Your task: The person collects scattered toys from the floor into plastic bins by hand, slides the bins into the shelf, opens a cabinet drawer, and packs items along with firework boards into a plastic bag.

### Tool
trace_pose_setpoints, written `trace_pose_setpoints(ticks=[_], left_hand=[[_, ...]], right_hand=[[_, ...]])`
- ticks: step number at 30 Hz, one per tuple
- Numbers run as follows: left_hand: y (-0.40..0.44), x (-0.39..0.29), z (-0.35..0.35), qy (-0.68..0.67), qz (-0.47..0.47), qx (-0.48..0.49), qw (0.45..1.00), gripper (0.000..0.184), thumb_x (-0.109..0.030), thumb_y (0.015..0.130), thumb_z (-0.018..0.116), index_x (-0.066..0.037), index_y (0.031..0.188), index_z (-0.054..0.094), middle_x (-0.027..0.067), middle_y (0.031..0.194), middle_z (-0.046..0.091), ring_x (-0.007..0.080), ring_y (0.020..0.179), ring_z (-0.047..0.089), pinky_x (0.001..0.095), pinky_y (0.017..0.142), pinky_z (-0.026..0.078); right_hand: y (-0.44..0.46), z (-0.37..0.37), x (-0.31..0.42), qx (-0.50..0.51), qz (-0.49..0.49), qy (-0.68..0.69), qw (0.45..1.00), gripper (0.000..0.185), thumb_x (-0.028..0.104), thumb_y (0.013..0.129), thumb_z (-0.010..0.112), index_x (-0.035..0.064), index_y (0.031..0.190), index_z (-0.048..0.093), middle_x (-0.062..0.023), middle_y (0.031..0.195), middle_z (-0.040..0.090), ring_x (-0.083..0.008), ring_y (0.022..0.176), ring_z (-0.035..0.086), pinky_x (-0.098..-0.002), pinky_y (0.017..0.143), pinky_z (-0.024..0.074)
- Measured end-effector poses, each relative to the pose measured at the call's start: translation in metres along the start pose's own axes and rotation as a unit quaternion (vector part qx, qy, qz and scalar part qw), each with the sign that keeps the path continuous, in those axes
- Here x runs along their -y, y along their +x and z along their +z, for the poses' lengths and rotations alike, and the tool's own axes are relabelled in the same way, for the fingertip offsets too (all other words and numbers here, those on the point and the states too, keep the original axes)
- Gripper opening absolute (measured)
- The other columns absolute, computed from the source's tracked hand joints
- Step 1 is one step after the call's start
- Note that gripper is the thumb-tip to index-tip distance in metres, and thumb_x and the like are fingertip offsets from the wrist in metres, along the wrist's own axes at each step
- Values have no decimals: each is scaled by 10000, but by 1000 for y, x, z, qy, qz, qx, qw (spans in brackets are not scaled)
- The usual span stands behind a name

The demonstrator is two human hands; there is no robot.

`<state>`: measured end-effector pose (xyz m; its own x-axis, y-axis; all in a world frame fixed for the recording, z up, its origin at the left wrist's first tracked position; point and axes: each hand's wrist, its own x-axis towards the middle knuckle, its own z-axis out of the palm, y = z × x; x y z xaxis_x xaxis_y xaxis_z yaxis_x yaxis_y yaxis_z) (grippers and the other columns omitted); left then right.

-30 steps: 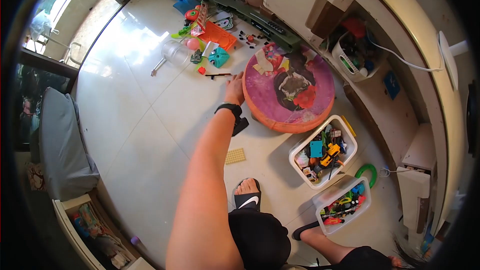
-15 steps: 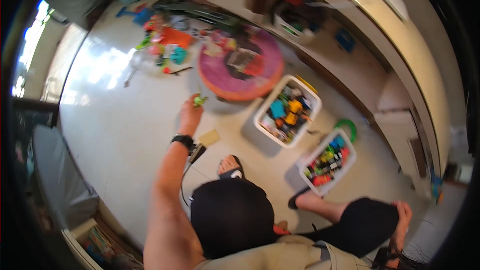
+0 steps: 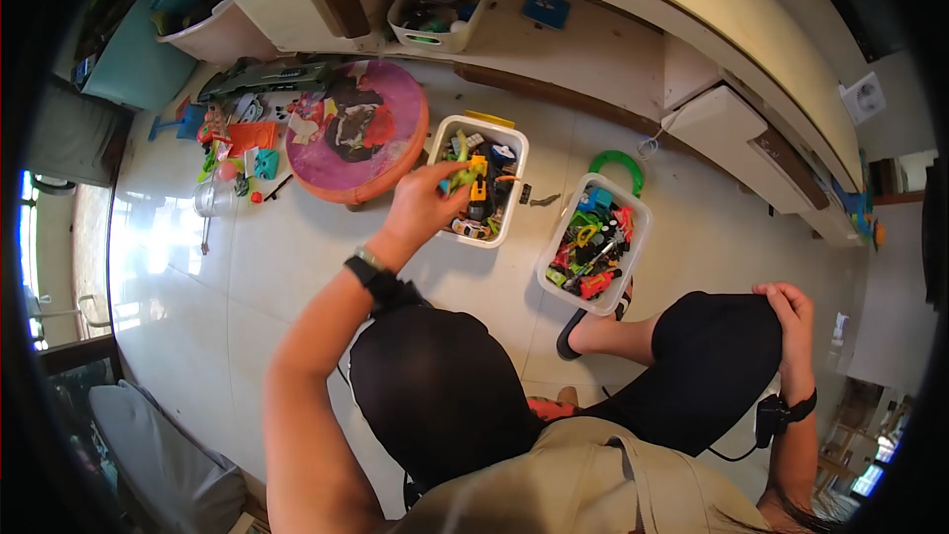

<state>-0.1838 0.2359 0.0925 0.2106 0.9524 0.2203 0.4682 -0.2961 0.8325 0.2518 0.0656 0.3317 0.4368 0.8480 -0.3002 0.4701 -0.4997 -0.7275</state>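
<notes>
Over the near-left part of a white bin (image 3: pixel 521 208) full of mixed toys, my left hand (image 3: pixel 427 206) pinches a small yellow-green toy (image 3: pixel 461 178). A yellow toy vehicle (image 3: pixel 478 181) lies in that bin beside my fingertips. My right hand (image 3: pixel 788 311) rests on my right knee, fingers stretched out and holding nothing. To the right of the first bin stands a clear plastic bin (image 3: pixel 547 272) with colourful toys inside, close to my foot.
A round purple and orange stool (image 3: pixel 400 104) is left of the white bin. Scattered toys lie beyond it, among them an orange tray (image 3: pixel 249 136) and a green toy gun (image 3: pixel 267 77). A green ring (image 3: pixel 621 164) lies near the low cabinet (image 3: pixel 583 64).
My left hand went from beside the stool to above the white bin, carrying the green toy it had picked up. The view turned right, and my right hand came into sight on the knee.
</notes>
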Motion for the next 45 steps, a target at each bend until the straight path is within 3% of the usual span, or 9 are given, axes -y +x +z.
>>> trace_pose_setpoints(ticks=[15,20,24,25,30,33,34,43,45], left_hand=[[68,26,52,127,9,136,982,568,-395,795,723,-70,1235,572,228,1155,553,403,1029,573,437,870,483],[45,-62,25,153,21,416,896,414,-398,831,686,-30,1017,659,216,958,659,354,877,654,404,780,519],[25,-50,57,198,-87,537,815,623,-574,873,562,25,1026,647,229,979,669,346,833,675,426,751,540],[16,-50,62,179,-273,541,775,734,-645,846,538,54,1052,631,234,975,666,347,826,677,460,732,545],[-63,16,66,-109,-686,260,671,1018,-737,732,618,48,1332,369,230,1164,523,315,916,625,454,678,547],[-79,37,78,-379,-619,4,688,683,-508,811,706,-164,1332,428,188,1134,524,327,961,633,425,729,576],[-84,55,83,-470,-591,-55,653,524,-295,885,654,-70,1303,432,221,1140,547,379,984,634,448,796,584],[-54,41,81,-496,-525,-59,689,381,-40,842,514,85,1187,413,285,1118,585,426,1045,609,518,925,528],[-35,14,78,-461,-500,-64,730,332,-49,844,517,85,1139,441,276,1094,600,417,989,637,482,859,571]], right_hand=[[-15,-19,-15,-14,30,11,999,181,158,913,608,-6,921,685,-40,875,686,-87,782,609,-230,728,474],[-10,-24,-20,-4,29,77,997,198,175,913,615,-9,929,686,-42,860,675,-82,793,600,-227,728,475],[-4,-14,-20,26,9,170,985,227,195,921,605,-6,1008,666,-66,968,675,-96,852,610,-242,762,481],[4,-13,-25,64,-6,183,981,258,219,930,591,-2,1049,649,-74,1015,665,-105,883,609,-249,778,481],[86,44,-166,200,149,184,951,309,322,953,541,59,1088,630,-70,1057,650,-141,959,602,-274,793,478],[109,129,-251,303,191,132,924,345,341,934,557,46,1107,603,-100,1024,632,-219,967,583,-349,839,463],[108,163,-277,305,159,113,932,367,335,913,586,37,1128,586,-115,1041,613,-238,985,567,-355,858,451],[101,196,-226,325,1,-27,945,632,257,791,724,-36,1274,442,-258,1234,439,-398,1200,379,-432,1023,319],[108,214,-262,154,-248,-98,951,531,192,806,682,-39,1230,462,-190,1029,557,-321,981,563,-424,874,454]])
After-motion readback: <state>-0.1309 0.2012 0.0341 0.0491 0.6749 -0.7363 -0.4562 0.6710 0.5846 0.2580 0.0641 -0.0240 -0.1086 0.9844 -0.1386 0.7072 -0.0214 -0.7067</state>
